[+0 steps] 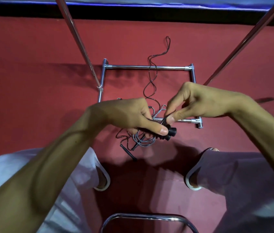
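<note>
The left hand (129, 118) is gripping a pair of black handles (170, 132) at the centre of the frame, its fingers curling round their ribbed shafts and its thumb lying along the top, so that only the capped ends are sticking out to the right of the thumb tip; the right hand (200, 102) is pinching the black cord (151, 78) between thumb and forefinger just above those ends, close against the handles; from the pinch the cord is running in wavy loops up the middle of the picture, crossing the far bar of the metal frame (148, 66) and ending in a narrow loop on the red floor (32, 73) at upper centre; a grey cord (143, 141) is looping just below the left hand, seemingly hanging from its grip, though the fingers are hiding the join; a loose handle (127, 151) is lying on the floor under those loops; two shiny poles (80, 42) are slanting down from the top edge toward the sides of the frame; a curved chair rail (148, 216) is showing at bottom centre.
</note>
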Demonstrator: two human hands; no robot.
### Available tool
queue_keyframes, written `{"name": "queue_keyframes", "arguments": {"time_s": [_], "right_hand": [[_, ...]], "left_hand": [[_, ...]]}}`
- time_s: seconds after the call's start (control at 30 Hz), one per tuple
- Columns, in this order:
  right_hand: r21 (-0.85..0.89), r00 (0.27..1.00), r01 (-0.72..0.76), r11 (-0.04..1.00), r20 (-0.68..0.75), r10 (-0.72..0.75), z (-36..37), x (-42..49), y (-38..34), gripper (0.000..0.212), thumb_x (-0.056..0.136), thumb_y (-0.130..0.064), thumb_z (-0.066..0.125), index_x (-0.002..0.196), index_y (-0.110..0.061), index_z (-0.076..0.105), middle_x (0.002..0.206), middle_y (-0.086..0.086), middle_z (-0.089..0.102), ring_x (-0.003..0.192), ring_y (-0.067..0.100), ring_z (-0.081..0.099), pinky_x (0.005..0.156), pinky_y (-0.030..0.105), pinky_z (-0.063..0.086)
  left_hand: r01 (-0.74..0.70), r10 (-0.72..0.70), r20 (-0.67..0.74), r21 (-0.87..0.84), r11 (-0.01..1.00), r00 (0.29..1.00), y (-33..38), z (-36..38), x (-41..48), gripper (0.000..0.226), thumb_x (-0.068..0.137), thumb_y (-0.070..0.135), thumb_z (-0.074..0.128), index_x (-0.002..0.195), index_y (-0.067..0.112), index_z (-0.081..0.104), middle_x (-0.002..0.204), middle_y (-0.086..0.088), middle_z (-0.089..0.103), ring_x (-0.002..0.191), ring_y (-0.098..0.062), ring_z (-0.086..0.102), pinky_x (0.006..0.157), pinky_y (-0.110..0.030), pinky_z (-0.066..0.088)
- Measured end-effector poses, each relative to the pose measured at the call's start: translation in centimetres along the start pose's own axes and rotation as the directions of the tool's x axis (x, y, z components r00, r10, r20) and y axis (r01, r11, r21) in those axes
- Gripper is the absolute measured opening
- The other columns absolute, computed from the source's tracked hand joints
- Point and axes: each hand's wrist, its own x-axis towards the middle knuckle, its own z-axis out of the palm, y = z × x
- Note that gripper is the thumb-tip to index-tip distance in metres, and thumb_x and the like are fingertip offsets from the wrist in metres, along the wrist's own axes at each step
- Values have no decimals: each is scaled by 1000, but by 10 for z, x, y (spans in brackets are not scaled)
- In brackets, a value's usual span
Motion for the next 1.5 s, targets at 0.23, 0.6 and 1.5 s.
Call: {"name": "queue_keyframes", "arguments": {"time_s": [0.23,0.6,1.5], "right_hand": [[436,998,-19,900,68,-12,-5,5,14,18,88,-28,78,80,-15,68,60,3,50,50,10,43,44,20,32],[819,995,-12,573,-49,90,32,39,29,56,101,-4,35,53,-22,57,35,-8,33,31,4,33,34,17,25],[-566,587,-363,740,-756,-290,44,26,21,10,89,-27,68,91,-17,71,78,0,66,67,31,63,58,41,52]], "left_hand": [[-182,194,64,-163,970,979,13,-4,-8,50,83,55,72,61,11,69,48,-8,40,40,-16,29,44,-21,24],[-425,339,-418,-132,895,843,3,-8,-9,40,93,33,71,71,-1,70,51,-17,61,38,-12,35,41,-20,27],[-320,-290,-606,-698,641,741,-3,-9,18,46,91,51,69,96,6,66,67,-18,60,38,-14,30,40,-17,17]]}}
